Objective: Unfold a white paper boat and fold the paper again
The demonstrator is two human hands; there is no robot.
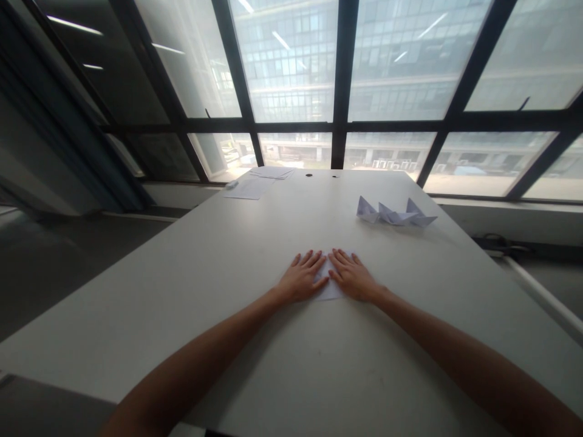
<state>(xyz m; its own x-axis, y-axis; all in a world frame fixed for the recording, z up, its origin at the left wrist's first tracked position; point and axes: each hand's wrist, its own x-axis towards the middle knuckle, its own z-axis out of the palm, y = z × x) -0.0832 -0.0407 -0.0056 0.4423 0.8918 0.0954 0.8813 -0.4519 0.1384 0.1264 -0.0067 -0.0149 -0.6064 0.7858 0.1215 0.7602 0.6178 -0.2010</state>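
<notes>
A small sheet of white paper (330, 292) lies flat on the white table (255, 243), mostly covered by my two hands. My left hand (303, 274) rests palm down on its left part, fingers spread. On the right part lies my right hand (353, 276), also palm down with its fingers apart. The two thumbs nearly meet over the middle of the paper. Any folds beneath the palms are hidden. Farther off to the right, several folded paper boats (396, 213) sit close together.
At the far left of the table lie some paper sheets (250, 188). Two dark holes, one of them a cable hole (308, 175), are near the far edge. Beyond the table stands a large framed window (291, 67). A blue curtain (68, 109) hangs at left.
</notes>
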